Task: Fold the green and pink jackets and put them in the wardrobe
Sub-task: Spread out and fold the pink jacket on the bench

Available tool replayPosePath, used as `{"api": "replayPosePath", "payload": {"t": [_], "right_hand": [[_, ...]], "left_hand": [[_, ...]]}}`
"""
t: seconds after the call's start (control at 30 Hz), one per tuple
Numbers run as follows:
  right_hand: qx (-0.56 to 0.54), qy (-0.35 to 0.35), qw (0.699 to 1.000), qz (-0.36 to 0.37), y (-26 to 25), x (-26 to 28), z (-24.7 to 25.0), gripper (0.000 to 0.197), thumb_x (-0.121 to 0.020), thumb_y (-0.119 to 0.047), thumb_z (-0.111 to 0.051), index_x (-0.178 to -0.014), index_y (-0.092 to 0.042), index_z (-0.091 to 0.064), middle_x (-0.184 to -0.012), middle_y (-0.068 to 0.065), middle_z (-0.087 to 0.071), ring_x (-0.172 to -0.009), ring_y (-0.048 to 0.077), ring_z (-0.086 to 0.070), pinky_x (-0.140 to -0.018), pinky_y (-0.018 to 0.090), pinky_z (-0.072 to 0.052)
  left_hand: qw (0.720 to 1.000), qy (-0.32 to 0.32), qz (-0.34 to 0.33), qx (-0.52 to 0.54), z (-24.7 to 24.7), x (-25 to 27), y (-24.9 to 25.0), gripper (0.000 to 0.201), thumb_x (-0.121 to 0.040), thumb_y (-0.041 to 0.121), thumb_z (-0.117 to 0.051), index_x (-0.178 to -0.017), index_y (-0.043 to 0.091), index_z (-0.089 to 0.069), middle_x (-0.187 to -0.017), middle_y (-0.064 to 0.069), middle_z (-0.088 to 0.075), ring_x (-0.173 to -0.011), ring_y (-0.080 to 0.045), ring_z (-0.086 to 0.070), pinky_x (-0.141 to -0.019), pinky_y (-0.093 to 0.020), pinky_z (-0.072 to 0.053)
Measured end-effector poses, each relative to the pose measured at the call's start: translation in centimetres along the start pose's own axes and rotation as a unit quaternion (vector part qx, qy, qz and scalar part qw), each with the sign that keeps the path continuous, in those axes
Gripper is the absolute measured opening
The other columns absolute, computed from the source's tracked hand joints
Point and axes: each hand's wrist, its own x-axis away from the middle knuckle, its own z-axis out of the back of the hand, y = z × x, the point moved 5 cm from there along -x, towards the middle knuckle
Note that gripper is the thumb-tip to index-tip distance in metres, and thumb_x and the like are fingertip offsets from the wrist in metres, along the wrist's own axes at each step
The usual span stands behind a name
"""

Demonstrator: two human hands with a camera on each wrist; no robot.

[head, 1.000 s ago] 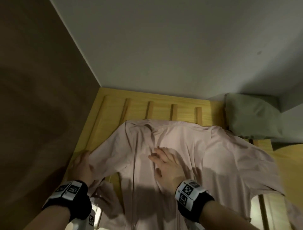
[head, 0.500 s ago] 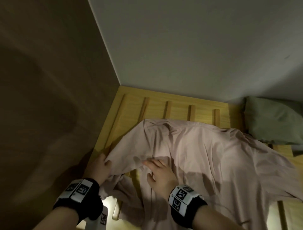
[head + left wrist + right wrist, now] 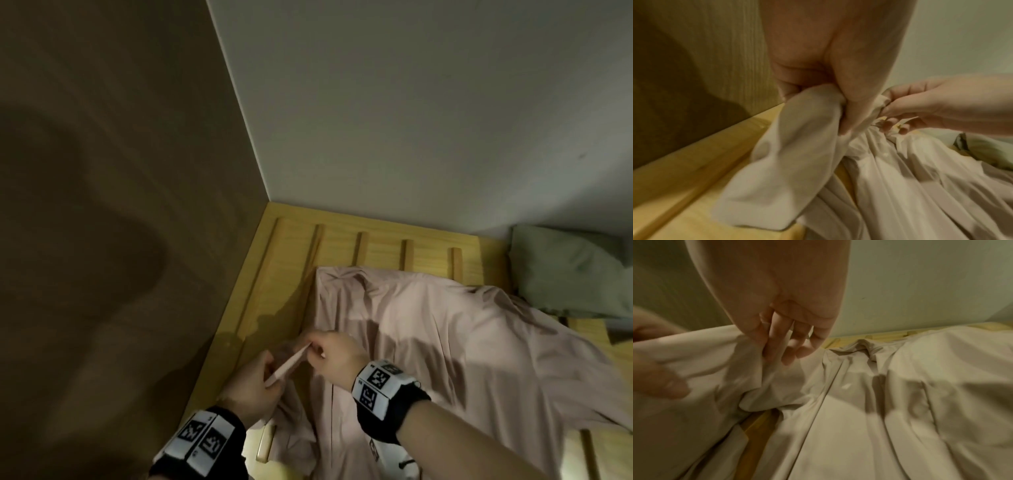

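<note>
The pink jacket (image 3: pixel 445 342) lies spread over the wooden slatted bed frame (image 3: pixel 281 274). Its left edge is lifted off the slats between my two hands. My left hand (image 3: pixel 260 377) grips a bunched part of the fabric, seen up close as the pink jacket (image 3: pixel 797 146) under my left hand (image 3: pixel 838 105). My right hand (image 3: pixel 329 353) pinches the same edge a little farther up; in the right wrist view my right hand (image 3: pixel 777 345) holds a fold of the pink jacket (image 3: pixel 859 402). The green jacket (image 3: pixel 565 270) lies folded at the far right.
A brown wood-grain panel (image 3: pixel 120 205) stands close on the left, and a pale wall (image 3: pixel 411 120) runs behind the bed. Bare slats (image 3: pixel 407 255) show beyond the jacket's top edge, and the frame's side rail (image 3: pixel 694 162) runs along the panel.
Both hands have come together at the jacket's left edge and lifted it. The right hand went from lying flat on the fabric to pinching it. The view shifted left.
</note>
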Motion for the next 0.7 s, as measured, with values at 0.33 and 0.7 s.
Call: {"api": "replayPosePath", "payload": {"t": [0.33, 0.7], "right_hand": [[-0.131, 0.062, 0.988, -0.057, 0.4, 1.4, 0.7, 0.048, -0.092, -0.024, -0.048, -0.137, -0.021, -0.033, -0.106, 0.007, -0.066, -0.086, 0.023, -0.064, -0.072, 0.024, -0.046], [-0.358, -0.009, 0.933, -0.041, -2.5, 6.3, -2.5, 0.035, -0.066, -0.06, -0.064, -0.096, -0.045, -0.055, -0.092, -0.013, -0.07, -0.086, 0.0, -0.065, -0.078, 0.02, -0.051]], "left_hand": [[0.99, 0.021, 0.137, -0.01, 3.1, 1.7, -0.7, 0.031, -0.098, 0.03, -0.042, -0.11, 0.008, -0.058, -0.109, -0.013, -0.063, -0.093, -0.023, -0.058, -0.079, -0.027, -0.042], [0.977, -0.013, 0.085, 0.193, 2.0, 3.1, 6.2, 0.039, -0.097, 0.04, -0.041, -0.071, 0.015, -0.055, -0.06, -0.002, -0.054, -0.054, -0.016, -0.05, -0.051, -0.025, -0.034]]}}
